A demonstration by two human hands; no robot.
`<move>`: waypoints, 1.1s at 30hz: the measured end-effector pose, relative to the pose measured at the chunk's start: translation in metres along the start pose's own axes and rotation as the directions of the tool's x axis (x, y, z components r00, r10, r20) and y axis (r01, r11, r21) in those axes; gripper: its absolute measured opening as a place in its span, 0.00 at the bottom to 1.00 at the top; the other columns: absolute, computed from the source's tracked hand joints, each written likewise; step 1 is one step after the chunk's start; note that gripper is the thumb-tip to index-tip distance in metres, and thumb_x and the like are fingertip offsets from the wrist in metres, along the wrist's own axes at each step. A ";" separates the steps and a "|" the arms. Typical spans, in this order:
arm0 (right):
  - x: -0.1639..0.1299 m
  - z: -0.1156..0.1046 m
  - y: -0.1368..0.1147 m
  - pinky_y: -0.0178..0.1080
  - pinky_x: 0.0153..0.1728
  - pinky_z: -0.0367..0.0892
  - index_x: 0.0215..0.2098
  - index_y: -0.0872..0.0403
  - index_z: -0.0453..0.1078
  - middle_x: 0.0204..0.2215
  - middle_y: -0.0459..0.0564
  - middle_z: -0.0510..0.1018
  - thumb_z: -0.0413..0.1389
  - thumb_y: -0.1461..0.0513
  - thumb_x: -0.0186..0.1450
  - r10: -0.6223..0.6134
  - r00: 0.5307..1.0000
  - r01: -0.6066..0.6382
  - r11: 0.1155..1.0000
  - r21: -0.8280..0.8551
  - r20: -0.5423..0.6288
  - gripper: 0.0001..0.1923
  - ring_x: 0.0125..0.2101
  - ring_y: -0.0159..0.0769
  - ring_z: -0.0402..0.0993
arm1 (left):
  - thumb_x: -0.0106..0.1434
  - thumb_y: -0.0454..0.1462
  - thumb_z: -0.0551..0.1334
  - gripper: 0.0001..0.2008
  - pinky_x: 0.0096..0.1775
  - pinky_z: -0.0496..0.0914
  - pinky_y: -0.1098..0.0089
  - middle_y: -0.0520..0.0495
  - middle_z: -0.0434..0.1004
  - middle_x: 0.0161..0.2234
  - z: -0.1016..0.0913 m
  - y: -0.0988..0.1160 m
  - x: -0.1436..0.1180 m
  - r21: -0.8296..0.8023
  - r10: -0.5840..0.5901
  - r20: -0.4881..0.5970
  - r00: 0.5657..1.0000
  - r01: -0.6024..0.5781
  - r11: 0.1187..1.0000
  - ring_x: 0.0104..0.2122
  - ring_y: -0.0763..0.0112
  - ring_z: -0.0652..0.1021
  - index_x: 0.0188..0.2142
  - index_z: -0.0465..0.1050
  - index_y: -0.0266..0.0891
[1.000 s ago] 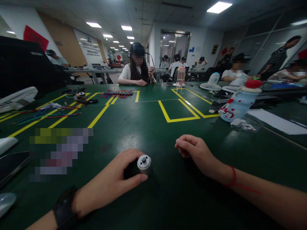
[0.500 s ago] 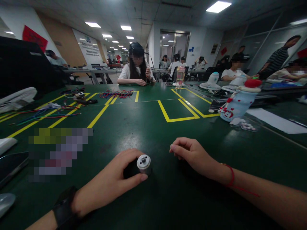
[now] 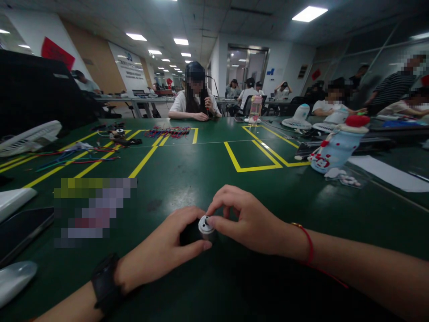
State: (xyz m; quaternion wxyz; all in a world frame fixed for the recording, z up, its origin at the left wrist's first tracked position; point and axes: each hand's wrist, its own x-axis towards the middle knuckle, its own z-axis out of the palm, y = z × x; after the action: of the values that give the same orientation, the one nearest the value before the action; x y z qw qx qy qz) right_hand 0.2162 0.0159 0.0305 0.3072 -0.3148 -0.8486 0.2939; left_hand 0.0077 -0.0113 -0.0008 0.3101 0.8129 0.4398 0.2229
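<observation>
My left hand (image 3: 161, 250), with a black watch on the wrist, grips a small cylindrical motor (image 3: 205, 226) with a silver end cap, standing it on the green table (image 3: 214, 174). My right hand (image 3: 246, 219), with a red string on the wrist, touches the motor's top with thumb and fingertips. Whether those fingertips hold a small part is hidden.
Yellow tape lines (image 3: 248, 156) mark boxes on the table. Coloured wires (image 3: 166, 131) lie at the far side, before a seated person (image 3: 194, 96). A white fan (image 3: 28, 138) and a phone (image 3: 20, 230) sit at the left; a snowman-shaped bottle (image 3: 337, 143) and paper (image 3: 385, 172) at the right.
My right hand has moved left from the bare table to the motor and now touches its top. My left hand keeps its grip.
</observation>
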 end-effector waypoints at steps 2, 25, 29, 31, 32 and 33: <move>0.000 -0.005 0.001 0.33 0.31 0.63 0.36 0.54 0.72 0.34 0.46 0.71 0.57 0.61 0.62 -0.003 0.998 0.004 1.000 0.021 -0.055 0.05 0.29 0.28 0.66 | 0.62 0.41 0.63 0.13 0.48 0.67 0.63 0.52 0.72 0.44 0.000 0.001 0.000 0.002 -0.002 0.002 1.000 0.002 1.000 0.45 0.64 0.72 0.45 0.67 0.46; -0.041 -0.014 0.037 0.35 0.29 0.63 0.42 0.54 0.70 0.34 0.47 0.71 0.58 0.58 0.62 0.276 0.961 -0.273 0.951 0.144 -0.002 0.11 0.30 0.31 0.67 | 0.62 0.42 0.62 0.13 0.49 0.67 0.63 0.52 0.72 0.46 -0.001 0.003 -0.001 0.029 -0.033 0.016 0.999 0.032 0.999 0.45 0.64 0.72 0.47 0.67 0.49; -0.035 -0.023 0.046 0.33 0.27 0.61 0.37 0.55 0.69 0.26 0.44 0.71 0.57 0.56 0.63 0.444 0.894 -0.383 0.832 0.400 -0.067 0.11 0.26 0.29 0.66 | 0.62 0.44 0.62 0.14 0.49 0.68 0.63 0.52 0.72 0.47 -0.002 0.003 -0.002 0.023 -0.029 -0.004 1.000 0.029 0.999 0.46 0.63 0.73 0.47 0.67 0.49; -0.034 -0.024 0.049 0.33 0.27 0.61 0.35 0.56 0.70 0.25 0.43 0.70 0.57 0.56 0.62 0.456 0.886 -0.382 0.820 0.427 -0.083 0.10 0.25 0.28 0.65 | 0.62 0.44 0.62 0.14 0.49 0.68 0.63 0.51 0.72 0.46 -0.002 0.003 -0.002 0.021 -0.028 -0.003 1.000 0.028 0.999 0.45 0.62 0.73 0.47 0.68 0.48; -0.034 -0.024 0.050 0.33 0.26 0.60 0.35 0.56 0.70 0.25 0.43 0.70 0.57 0.56 0.62 0.453 0.888 -0.380 0.820 0.428 -0.080 0.10 0.25 0.28 0.64 | 0.62 0.44 0.62 0.14 0.48 0.68 0.62 0.51 0.73 0.46 -0.002 0.003 -0.002 0.020 -0.028 0.000 1.000 0.028 0.999 0.45 0.62 0.73 0.47 0.68 0.48; -0.034 -0.024 0.051 0.33 0.26 0.61 0.35 0.56 0.70 0.25 0.43 0.70 0.57 0.56 0.63 0.448 0.891 -0.378 0.823 0.424 -0.074 0.10 0.25 0.28 0.64 | 0.62 0.44 0.62 0.14 0.48 0.69 0.62 0.50 0.73 0.46 -0.002 0.003 -0.002 0.020 -0.030 0.003 1.000 0.030 0.999 0.45 0.62 0.73 0.47 0.68 0.48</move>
State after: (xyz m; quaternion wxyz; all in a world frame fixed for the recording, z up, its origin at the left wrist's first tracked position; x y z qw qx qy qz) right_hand 0.2716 0.0310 -0.0008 0.3649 -0.4461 -0.6525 0.4920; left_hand 0.0073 -0.0138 0.0022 0.3058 0.8097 0.4536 0.2125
